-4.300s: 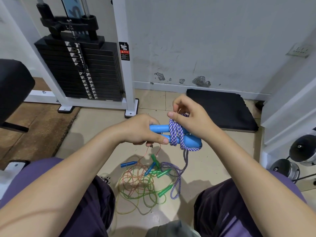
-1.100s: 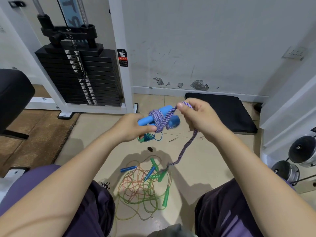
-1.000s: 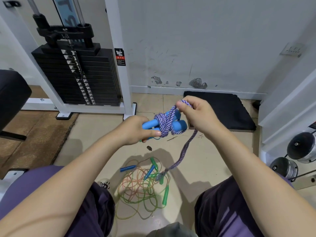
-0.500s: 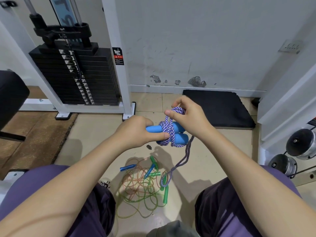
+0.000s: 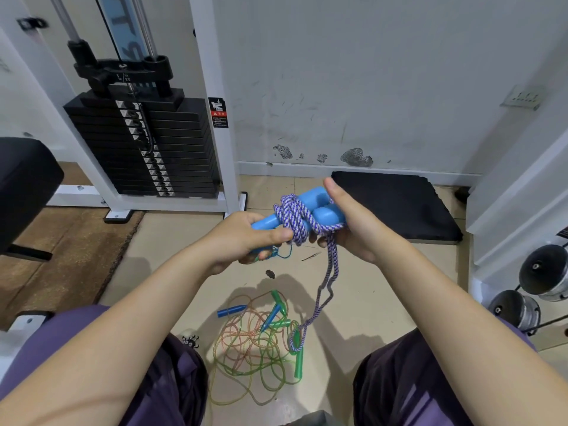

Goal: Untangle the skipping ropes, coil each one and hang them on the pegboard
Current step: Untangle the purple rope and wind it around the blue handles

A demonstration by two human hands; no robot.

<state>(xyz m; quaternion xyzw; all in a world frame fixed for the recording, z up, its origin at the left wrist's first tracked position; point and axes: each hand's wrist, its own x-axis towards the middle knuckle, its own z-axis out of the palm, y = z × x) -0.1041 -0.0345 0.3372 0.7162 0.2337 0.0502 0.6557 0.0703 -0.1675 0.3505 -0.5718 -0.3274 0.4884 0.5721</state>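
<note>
Beige tiled floor [image 5: 172, 241], scuffed white wall | weight stack [image 5: 144, 149] upper left | your left hand [image 5: 246, 238] and right hand [image 5: 353, 229] both grasp blue handles [image 5: 319, 207] wrapped in purple rope [image 5: 295, 219], frame centre | tangled ropes [image 5: 258, 342] on floor below.

A black weight stack [image 5: 147, 149] stands by the wall; a black mat [image 5: 399, 207] lies on the floor beside it.

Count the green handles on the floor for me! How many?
3 green handles: one at the far edge of the pile, one in its middle, one at its right edge. The tangle may hide more.
</note>
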